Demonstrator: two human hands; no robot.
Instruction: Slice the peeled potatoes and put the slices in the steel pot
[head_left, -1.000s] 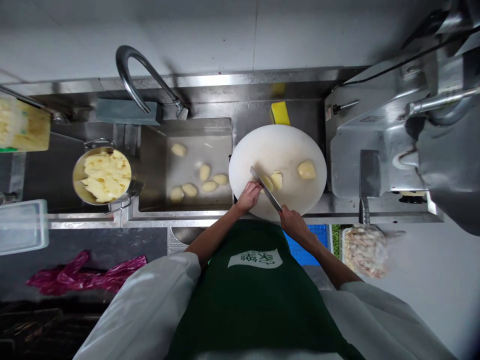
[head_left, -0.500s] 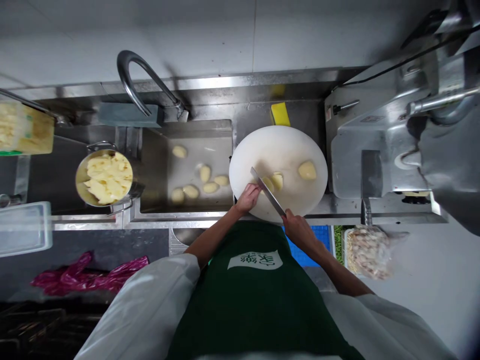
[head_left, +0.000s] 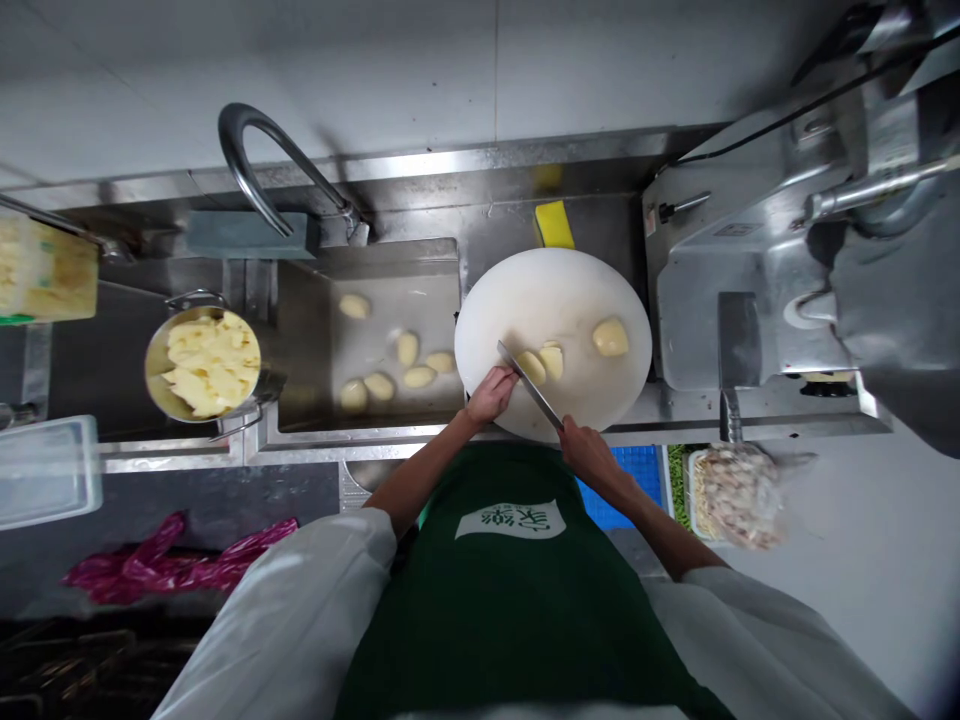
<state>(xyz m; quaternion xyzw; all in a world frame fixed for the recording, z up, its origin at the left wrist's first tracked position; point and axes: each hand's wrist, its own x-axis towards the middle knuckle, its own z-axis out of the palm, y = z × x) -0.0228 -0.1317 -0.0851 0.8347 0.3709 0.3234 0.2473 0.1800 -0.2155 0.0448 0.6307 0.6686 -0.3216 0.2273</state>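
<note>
On the round white cutting board (head_left: 480,290), my right hand (head_left: 589,452) grips the handle of a knife (head_left: 534,388), whose blade slants away to the left. My left hand (head_left: 491,395) is curled at the blade's left side, fingertips close to it; whatever lies under those fingers is hidden. Right beside the blade, on its other side, is a pale cut potato piece (head_left: 533,368), with potato slices (head_left: 553,361) next to it. A larger peeled potato (head_left: 610,338) rests apart toward the board's right edge.
Left of the board, a sink (head_left: 360,350) holds several peeled potatoes (head_left: 418,376) under a curved faucet (head_left: 259,165). A metal pot (head_left: 154,365) contains potato slices. Behind the board lies a yellow sponge (head_left: 555,225). A cleaver (head_left: 739,340) rests by the machine (head_left: 795,250) at right.
The knife has shifted slightly left on the board, leaving more of the cut potato piece beside it visible. Both hands keep nearly the same positions. The whole view has shifted a little.
</note>
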